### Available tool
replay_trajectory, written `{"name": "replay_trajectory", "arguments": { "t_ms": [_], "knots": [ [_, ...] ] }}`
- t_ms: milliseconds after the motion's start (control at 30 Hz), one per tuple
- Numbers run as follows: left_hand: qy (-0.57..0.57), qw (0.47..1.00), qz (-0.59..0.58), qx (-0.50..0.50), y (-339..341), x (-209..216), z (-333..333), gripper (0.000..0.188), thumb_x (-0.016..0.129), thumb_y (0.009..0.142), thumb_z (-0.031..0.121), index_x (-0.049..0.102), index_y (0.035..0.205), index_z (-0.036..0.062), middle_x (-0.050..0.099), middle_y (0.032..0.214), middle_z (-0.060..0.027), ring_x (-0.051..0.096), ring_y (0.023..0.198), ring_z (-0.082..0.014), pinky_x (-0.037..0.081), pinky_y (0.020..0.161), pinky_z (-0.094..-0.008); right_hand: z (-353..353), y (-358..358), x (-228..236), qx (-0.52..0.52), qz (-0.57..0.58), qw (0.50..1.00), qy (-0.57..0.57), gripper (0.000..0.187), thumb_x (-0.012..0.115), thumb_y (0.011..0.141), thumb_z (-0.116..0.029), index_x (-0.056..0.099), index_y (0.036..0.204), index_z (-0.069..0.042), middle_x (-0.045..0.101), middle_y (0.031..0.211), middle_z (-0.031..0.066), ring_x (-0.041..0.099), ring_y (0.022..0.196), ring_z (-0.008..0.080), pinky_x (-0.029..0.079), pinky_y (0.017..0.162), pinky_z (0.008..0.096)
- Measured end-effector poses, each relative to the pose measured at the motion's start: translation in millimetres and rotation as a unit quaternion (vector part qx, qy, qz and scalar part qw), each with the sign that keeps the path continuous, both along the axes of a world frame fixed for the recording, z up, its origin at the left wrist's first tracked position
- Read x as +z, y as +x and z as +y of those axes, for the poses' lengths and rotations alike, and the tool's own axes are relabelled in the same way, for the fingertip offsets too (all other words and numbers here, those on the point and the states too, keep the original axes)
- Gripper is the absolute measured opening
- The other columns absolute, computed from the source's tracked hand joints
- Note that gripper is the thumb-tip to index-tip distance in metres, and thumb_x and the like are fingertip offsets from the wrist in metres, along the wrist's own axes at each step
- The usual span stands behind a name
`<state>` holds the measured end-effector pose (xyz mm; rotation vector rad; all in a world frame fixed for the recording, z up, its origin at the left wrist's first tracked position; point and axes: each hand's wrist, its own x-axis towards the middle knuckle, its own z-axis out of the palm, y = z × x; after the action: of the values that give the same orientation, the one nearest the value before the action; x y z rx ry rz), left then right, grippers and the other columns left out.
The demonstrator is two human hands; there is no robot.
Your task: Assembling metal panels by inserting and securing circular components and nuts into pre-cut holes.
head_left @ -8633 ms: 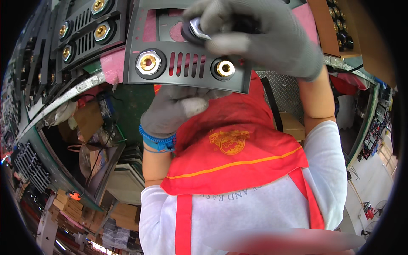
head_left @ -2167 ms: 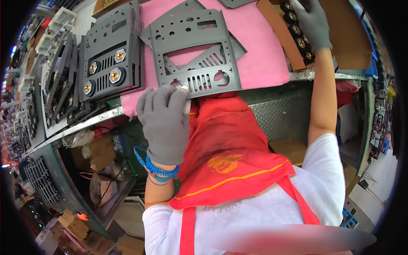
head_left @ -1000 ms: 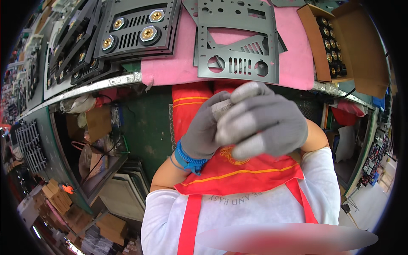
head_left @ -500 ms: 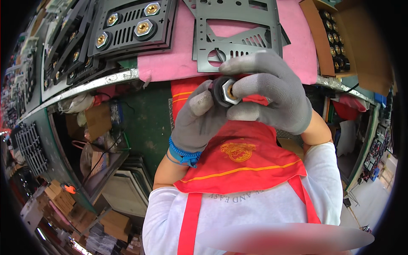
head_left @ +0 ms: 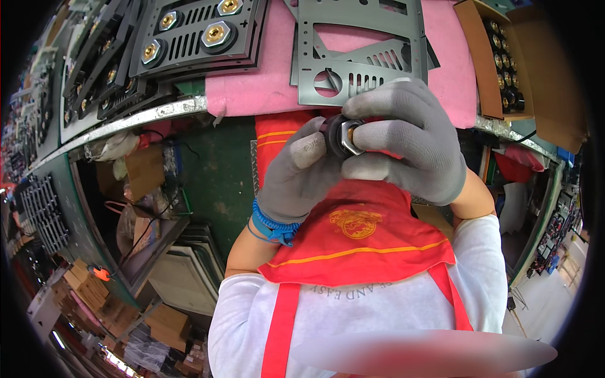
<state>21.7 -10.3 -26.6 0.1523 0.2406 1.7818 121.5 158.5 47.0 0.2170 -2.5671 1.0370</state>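
In front of my chest both gloved hands hold a round black panel connector with a brass centre. A silver hex nut sits around its right end. My left hand is closed around the black body from the left. From the right, the thumb and fingers of my right hand are bent onto the nut, and they hide part of it. Just beyond the hands lies a grey metal panel with a round hole, slots and a large cut-out. Another grey panel lies under it at an angle.
Pink padding covers the bench. Stacked panels with connectors fitted stand at the far left, with more leaning beside them. An open cardboard box of similar connectors is at the far right. The metal bench edge runs in front.
Both hands and the connector have shifted slightly to the right in the view, and the nut is seen more side-on. The grip of both hands stays about the same.
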Motion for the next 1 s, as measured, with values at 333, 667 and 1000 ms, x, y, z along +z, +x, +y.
{"name": "replay_trajectory", "arguments": {
  "t_ms": [333, 667, 1000],
  "knots": [
    [-0.021, 1.0, -0.019, 0.004, 4, -4, -4, 0.042, 0.049, 0.096, 0.03, 0.051, 0.124, -0.0015, 0.057, 0.119, -0.0112, 0.055, 0.11, -0.0228, 0.044, 0.098, -0.038, -6, 0, -8, -0.026, 0.026, 0.999, 0.023, 0.034, 0.078, 0.067, -0.016, 0.06, 0.095, -0.013, 0.061, 0.116, 0.0071, 0.059, 0.096, 0.027, 0.043, 0.083, 0.0385],
    [-0.016, 0.999, -0.035, 0.026, 2, -75, -2, 0.043, 0.047, 0.098, 0.03, 0.05, 0.128, -0.002, 0.058, 0.122, -0.0156, 0.059, 0.104, -0.0274, 0.047, 0.093, -0.0418, 41, -13, -33, -0.092, -0.049, 0.994, 0.034, 0.019, 0.071, 0.077, -0.014, 0.058, 0.088, -0.007, 0.066, 0.108, 0.0083, 0.061, 0.092, 0.0291, 0.046, 0.079, 0.0374],
    [-0.02, 0.997, 0.059, -0.05, -2, -68, 5, 0.063, 0.061, 0.089, 0.043, 0.046, 0.132, -0.0002, 0.06, 0.118, -0.0151, 0.062, 0.101, -0.0286, 0.051, 0.088, -0.0425, 46, -9, -23, -0.03, -0.068, 0.996, 0.04, 0.02, 0.072, 0.075, -0.012, 0.059, 0.089, -0.007, 0.067, 0.104, 0.0065, 0.061, 0.098, 0.0278, 0.045, 0.085, 0.0389]
  ]
}}
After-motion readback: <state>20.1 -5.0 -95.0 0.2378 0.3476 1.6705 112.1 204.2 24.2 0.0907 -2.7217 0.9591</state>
